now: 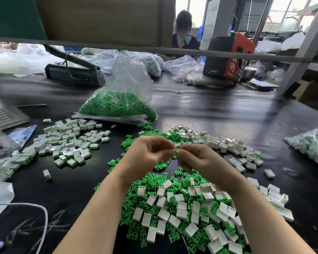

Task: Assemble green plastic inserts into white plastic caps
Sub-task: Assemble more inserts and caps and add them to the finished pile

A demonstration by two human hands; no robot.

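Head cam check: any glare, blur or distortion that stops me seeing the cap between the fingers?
Head view: the windows at the back are blown out, and daylight glares in streaks off the black table. Wide-angle bending curves the shelf bar. The far background and edges look soft. The white cap pinched between left hand and right hand is small and mostly hidden by fingertips.

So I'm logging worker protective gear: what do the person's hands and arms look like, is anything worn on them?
Nothing worn shows. The left hand and right hand are bare, without gloves, rings or a watch. Both forearms are bare to the bottom of the picture, with no sleeve in view. The nails look short and unpainted.
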